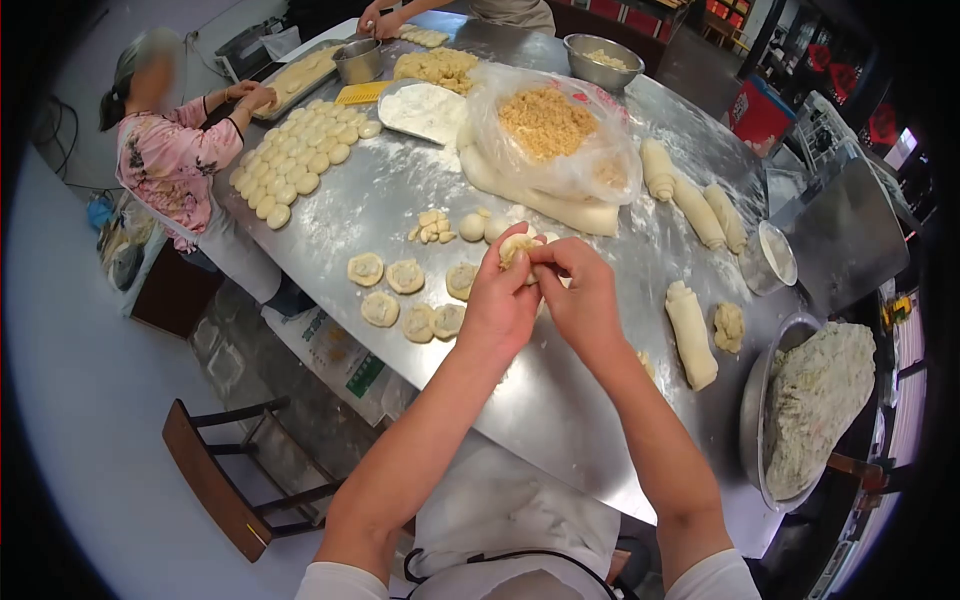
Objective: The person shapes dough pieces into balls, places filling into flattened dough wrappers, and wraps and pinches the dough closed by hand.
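My left hand cups a piece of dough with pale filling showing at its top. My right hand pinches at the dough's right edge, its fingers closed. Both hands are above the front part of the steel table. Left of them lie several flat filled dough rounds. Just beyond are small dough lumps and a smooth dough ball. Behind my hands a plastic bag of yellowish crumbly filling rests against a long slab of dough.
Dough rolls and a large basin holding greenish dough are at right. A metal canister stands near the right edge. Rows of dough balls, a flour tray and a co-worker are at left. A stool stands below.
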Demonstrator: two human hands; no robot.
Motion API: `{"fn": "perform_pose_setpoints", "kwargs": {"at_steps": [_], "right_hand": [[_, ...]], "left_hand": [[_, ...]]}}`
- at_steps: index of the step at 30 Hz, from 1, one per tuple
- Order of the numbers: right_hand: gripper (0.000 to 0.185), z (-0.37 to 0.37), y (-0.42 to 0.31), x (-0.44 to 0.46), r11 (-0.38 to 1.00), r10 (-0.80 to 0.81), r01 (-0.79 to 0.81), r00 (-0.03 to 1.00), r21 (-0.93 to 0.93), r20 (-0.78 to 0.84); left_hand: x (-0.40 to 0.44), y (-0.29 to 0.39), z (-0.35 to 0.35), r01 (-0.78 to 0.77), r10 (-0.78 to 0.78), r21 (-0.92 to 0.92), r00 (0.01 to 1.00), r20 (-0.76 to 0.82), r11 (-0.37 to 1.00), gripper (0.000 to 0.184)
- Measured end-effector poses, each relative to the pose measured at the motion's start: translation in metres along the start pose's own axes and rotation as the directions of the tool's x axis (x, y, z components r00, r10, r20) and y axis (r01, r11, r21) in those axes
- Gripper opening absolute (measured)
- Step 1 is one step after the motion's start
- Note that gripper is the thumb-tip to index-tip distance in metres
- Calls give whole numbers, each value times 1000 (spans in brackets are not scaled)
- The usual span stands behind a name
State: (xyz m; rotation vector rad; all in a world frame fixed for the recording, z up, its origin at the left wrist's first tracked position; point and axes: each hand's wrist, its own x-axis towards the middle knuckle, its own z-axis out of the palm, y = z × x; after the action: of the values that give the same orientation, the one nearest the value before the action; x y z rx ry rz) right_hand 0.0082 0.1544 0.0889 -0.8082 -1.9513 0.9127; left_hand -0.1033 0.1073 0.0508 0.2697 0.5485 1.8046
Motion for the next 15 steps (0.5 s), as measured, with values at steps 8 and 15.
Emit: {"fn": "perform_pose_setpoints", "kwargs": {"at_steps": [8,15], "right_hand": [[62,-55,4,-60,996,87,-85,981,-15,172],[78,-55,25,-124,998,42,-24,919,-51,391]], "left_hand": [[-60,-13,-18,165,-166,-84,986,-6,983,38],[-115,-65,-34,377,-380,124,925,1,918,43]]}}
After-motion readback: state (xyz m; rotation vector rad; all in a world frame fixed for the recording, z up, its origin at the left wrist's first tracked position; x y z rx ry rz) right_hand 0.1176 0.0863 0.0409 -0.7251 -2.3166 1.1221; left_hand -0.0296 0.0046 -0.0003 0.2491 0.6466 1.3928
